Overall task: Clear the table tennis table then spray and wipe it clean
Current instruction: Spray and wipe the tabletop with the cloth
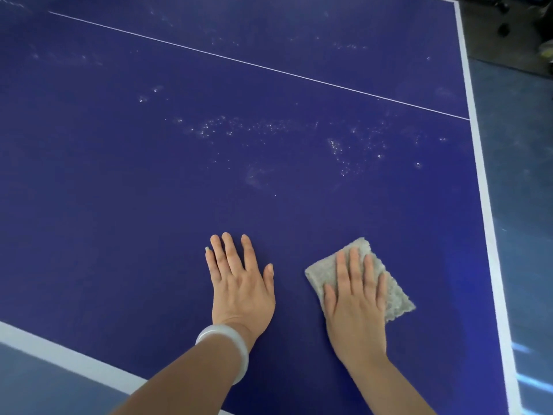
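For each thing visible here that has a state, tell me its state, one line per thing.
Table: blue top, nothing left on it but the cloth; droplets and smears across the middle.
Cloth: folded, flat on the table, under the right hand.
Right hand: fingers straight, pressing the cloth.
Left hand: flat on the bare table, holding nothing.
Bangle: on the left wrist.

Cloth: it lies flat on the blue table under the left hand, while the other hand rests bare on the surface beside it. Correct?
Not quite. The head view shows the cloth under the right hand, fingers straight on it. The left hand, wearing the bangle, rests bare on the table.
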A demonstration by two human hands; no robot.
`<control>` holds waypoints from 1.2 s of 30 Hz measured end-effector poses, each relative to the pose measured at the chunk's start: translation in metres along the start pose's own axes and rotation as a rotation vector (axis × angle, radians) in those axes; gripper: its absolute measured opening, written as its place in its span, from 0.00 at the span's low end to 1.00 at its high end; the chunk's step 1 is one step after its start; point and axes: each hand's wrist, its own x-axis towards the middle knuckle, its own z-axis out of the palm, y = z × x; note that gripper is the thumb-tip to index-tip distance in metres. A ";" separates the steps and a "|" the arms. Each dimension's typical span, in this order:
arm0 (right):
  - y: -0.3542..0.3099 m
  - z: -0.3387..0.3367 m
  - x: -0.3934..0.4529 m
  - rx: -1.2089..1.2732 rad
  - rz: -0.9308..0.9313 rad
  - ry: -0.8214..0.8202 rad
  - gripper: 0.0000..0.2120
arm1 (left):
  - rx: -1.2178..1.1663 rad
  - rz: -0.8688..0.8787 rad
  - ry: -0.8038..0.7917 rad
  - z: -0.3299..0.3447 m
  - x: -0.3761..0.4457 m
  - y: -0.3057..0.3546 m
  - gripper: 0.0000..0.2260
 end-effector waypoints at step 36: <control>-0.162 0.006 0.150 0.021 -0.414 -0.056 0.28 | -0.019 -0.121 0.028 -0.016 0.106 -0.098 0.31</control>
